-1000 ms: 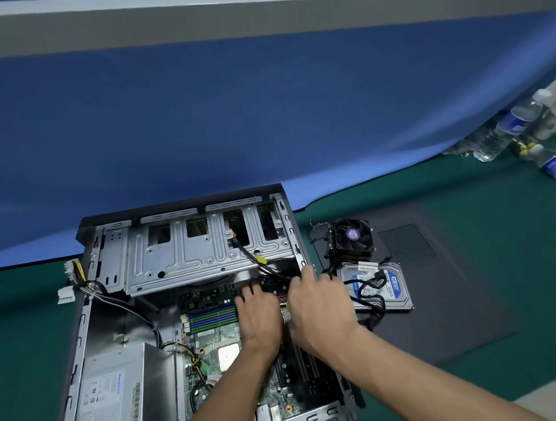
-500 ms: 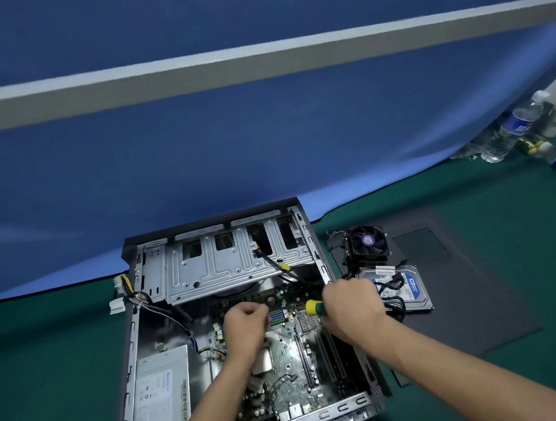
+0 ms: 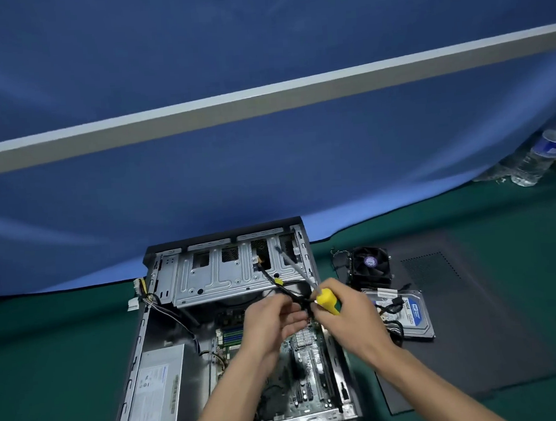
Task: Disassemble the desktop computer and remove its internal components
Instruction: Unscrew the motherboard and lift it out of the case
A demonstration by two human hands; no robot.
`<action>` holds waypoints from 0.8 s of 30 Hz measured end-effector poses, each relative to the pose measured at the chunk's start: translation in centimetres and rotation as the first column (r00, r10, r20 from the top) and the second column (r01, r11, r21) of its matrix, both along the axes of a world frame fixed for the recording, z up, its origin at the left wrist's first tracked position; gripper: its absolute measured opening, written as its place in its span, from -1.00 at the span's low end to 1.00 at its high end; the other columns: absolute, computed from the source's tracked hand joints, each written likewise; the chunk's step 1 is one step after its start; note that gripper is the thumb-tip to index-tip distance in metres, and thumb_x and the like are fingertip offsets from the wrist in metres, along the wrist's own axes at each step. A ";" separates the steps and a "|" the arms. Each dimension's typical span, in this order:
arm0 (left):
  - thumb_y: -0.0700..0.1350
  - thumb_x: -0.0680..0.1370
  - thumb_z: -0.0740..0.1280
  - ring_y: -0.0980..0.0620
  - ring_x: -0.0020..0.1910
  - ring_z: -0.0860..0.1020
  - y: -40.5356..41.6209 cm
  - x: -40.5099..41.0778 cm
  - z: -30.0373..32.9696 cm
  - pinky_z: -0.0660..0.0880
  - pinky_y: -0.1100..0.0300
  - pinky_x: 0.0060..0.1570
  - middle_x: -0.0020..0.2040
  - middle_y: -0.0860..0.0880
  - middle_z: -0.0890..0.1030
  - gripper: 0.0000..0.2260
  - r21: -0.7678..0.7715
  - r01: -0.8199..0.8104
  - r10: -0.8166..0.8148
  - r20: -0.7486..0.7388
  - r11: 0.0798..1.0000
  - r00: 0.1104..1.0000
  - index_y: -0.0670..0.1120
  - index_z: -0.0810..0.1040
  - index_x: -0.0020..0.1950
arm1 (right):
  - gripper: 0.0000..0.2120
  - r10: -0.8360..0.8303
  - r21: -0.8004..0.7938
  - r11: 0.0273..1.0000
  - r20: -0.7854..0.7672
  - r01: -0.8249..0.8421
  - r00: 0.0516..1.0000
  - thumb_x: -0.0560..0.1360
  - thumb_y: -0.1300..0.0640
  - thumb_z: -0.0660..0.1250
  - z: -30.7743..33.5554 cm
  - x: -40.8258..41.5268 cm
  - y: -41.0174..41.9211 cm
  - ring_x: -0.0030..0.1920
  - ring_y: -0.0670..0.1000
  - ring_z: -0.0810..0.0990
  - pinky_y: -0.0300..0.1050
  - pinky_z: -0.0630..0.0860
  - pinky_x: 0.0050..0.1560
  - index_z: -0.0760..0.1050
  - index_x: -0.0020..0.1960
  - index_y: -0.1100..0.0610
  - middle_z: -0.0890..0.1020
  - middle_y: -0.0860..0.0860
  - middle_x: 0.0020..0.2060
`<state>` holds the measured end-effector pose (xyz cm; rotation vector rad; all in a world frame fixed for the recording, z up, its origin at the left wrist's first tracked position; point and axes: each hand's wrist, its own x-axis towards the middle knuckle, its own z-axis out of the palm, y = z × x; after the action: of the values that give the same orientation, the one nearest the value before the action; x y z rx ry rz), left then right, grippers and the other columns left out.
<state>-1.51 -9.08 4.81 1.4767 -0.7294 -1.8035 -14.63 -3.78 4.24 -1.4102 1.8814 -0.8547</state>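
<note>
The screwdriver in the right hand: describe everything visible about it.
The screwdriver has a stout yellow handle, plastic by its look, with a green band at the butt end and a thin grey metal shaft. The right hand grips the handle, its fingers curled round it. The tool is tilted, with the shaft pointing up and away over the computer case towards the drive cage. The shaft is blurred, so its tip cannot be made out.

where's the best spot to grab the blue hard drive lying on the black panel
Take the hard drive by its long side edges, from above. It lies flat, label up, so the edges are exposed. Stay near its right end; black cables drape over the left part.
</note>
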 end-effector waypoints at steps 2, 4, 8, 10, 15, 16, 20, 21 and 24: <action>-0.35 0.54 0.20 0.04 -0.49 0.55 0.8 -2.0 0.5 0.53 0.23 -0.48 -0.42 -0.12 0.59 -0.83 -0.016 0.052 -0.052 0.033 0.999 0.998 -0.28 0.54 -0.19 | -0.88 0.029 -0.034 0.999 0.032 -0.028 0.999 0.44 0.03 0.39 -0.3 -0.5 0.1 -0.27 -0.03 0.54 -0.04 0.47 -0.26 0.45 -0.12 -0.11 0.60 -0.07 -0.30; -0.34 0.54 0.21 0.05 -0.45 0.50 1.4 -3.7 0.9 0.50 0.24 -0.45 -0.39 -0.11 0.56 -0.85 -0.026 0.050 -0.048 0.065 0.998 0.997 -0.28 0.55 -0.16 | -0.86 0.028 -0.062 0.998 0.052 -0.025 0.998 0.45 0.04 0.40 -0.9 -1.2 0.2 -0.28 -0.02 0.53 -0.01 0.46 -0.26 0.43 -0.16 -0.10 0.59 -0.07 -0.32; -0.32 0.53 0.25 0.07 -0.46 0.52 2.0 -5.4 1.2 0.52 0.26 -0.44 -0.42 -0.09 0.56 -0.85 -0.037 0.029 -0.026 0.077 0.999 0.997 -0.27 0.55 -0.21 | -0.84 -0.031 -0.128 0.991 0.071 0.040 0.997 0.45 0.01 0.41 -1.7 -2.3 0.7 -0.32 -0.10 0.49 -0.12 0.40 -0.32 0.41 -0.17 -0.07 0.53 -0.12 -0.37; -0.32 0.53 0.26 0.06 -0.48 0.56 2.7 -6.1 1.3 0.54 0.24 -0.44 -0.43 -0.10 0.59 -0.84 -0.014 0.043 -0.042 0.068 0.999 0.997 -0.27 0.56 -0.23 | -0.86 -0.061 -0.145 0.987 0.068 0.070 0.996 0.45 -0.02 0.40 -2.1 -3.0 1.2 -0.31 -0.10 0.50 -0.10 0.43 -0.29 0.45 -0.11 -0.06 0.54 -0.13 -0.35; -0.30 0.54 0.24 -0.05 -0.37 0.57 3.5 -7.1 0.5 0.61 0.11 -0.28 -0.33 -0.17 0.60 -0.87 0.032 0.043 -0.046 0.107 0.999 0.993 -0.30 0.56 -0.12 | -0.83 -0.067 -0.141 0.988 0.012 0.068 0.998 0.46 -0.01 0.39 -3.1 -4.0 1.7 -0.36 -0.14 0.41 -0.21 0.32 -0.38 0.43 -0.20 0.01 0.44 -0.16 -0.44; -0.29 0.54 0.24 -0.06 -0.36 0.58 3.5 -7.2 0.3 0.61 0.10 -0.27 -0.32 -0.18 0.60 -0.86 0.036 0.048 -0.052 0.123 0.998 0.991 -0.29 0.57 -0.13 | -0.82 -0.060 -0.129 0.990 0.008 0.061 0.998 0.46 0.00 0.39 -3.3 -4.2 1.8 -0.36 -0.12 0.41 -0.19 0.30 -0.39 0.43 -0.22 0.01 0.44 -0.15 -0.44; -0.21 0.57 0.20 0.00 -0.48 0.52 3.7 -7.8 -0.9 0.50 0.21 -0.48 -0.38 -0.11 0.57 -0.78 -0.008 0.127 -0.116 0.343 0.992 0.932 -0.20 0.51 -0.25 | -0.82 -0.138 -0.042 0.989 0.080 0.142 0.987 0.45 0.04 0.41 -4.7 -5.4 2.3 -0.39 -0.02 0.43 -0.10 0.33 -0.36 0.49 -0.26 0.08 0.49 -0.08 -0.45; -0.19 0.57 0.21 0.00 -0.48 0.47 3.7 -7.9 -1.5 0.46 0.20 -0.47 -0.40 -0.09 0.53 -0.78 -0.049 0.176 -0.131 0.481 0.983 0.867 -0.16 0.48 -0.28 | -0.82 -0.183 -0.004 0.983 0.118 0.184 0.976 0.46 0.04 0.41 -5.2 -5.9 2.6 -0.40 -0.02 0.43 -0.10 0.34 -0.37 0.53 -0.25 0.11 0.51 -0.05 -0.45; -0.13 0.55 0.21 0.04 -0.46 0.34 3.7 -8.1 -2.9 0.26 0.20 -0.45 -0.45 0.02 0.40 -0.71 -0.114 0.418 -0.122 0.860 0.901 0.496 -0.06 0.31 -0.38 | -0.79 -0.272 0.115 0.960 0.182 0.255 0.945 0.47 0.03 0.40 -7.1 -7.3 3.6 -0.42 0.03 0.44 -0.09 0.37 -0.39 0.55 -0.25 0.16 0.55 0.05 -0.45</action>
<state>-9.57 -5.37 1.88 2.0723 -1.7367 -0.9568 -21.88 -0.15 -2.85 -0.9934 1.9541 -0.9854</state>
